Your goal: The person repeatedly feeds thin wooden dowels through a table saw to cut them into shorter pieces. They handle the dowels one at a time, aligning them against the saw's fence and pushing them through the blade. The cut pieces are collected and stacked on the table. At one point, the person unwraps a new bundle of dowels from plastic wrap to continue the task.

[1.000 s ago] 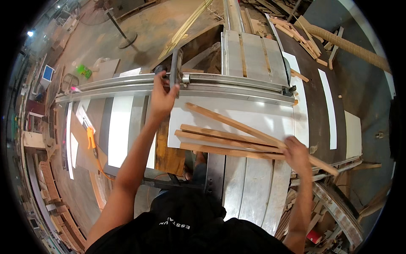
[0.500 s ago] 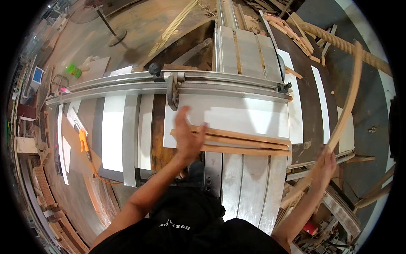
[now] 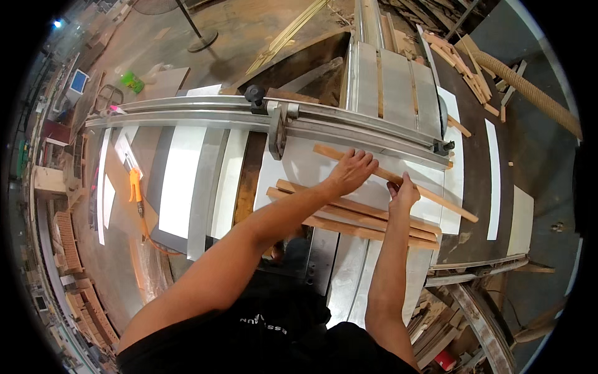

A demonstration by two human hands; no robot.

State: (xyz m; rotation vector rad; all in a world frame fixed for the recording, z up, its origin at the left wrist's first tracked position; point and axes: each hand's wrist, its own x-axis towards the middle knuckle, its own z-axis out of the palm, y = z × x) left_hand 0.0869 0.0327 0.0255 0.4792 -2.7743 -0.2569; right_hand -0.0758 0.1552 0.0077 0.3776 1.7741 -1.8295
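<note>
A large table saw with a long metal fence rail fills the view, its white sliding table carrying a stack of wood strips near the person. One long wood strip lies slanted across the table above that stack. The left hand rests on it, fingers spread flat, while the right hand pinches it, fingers closed on its edge

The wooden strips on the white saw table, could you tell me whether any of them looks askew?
Yes. The strip under both hands, left hand and right hand, lies slanted across the white table, crossing over the stacked strips, and its far end overhangs the table's right edge.
</note>
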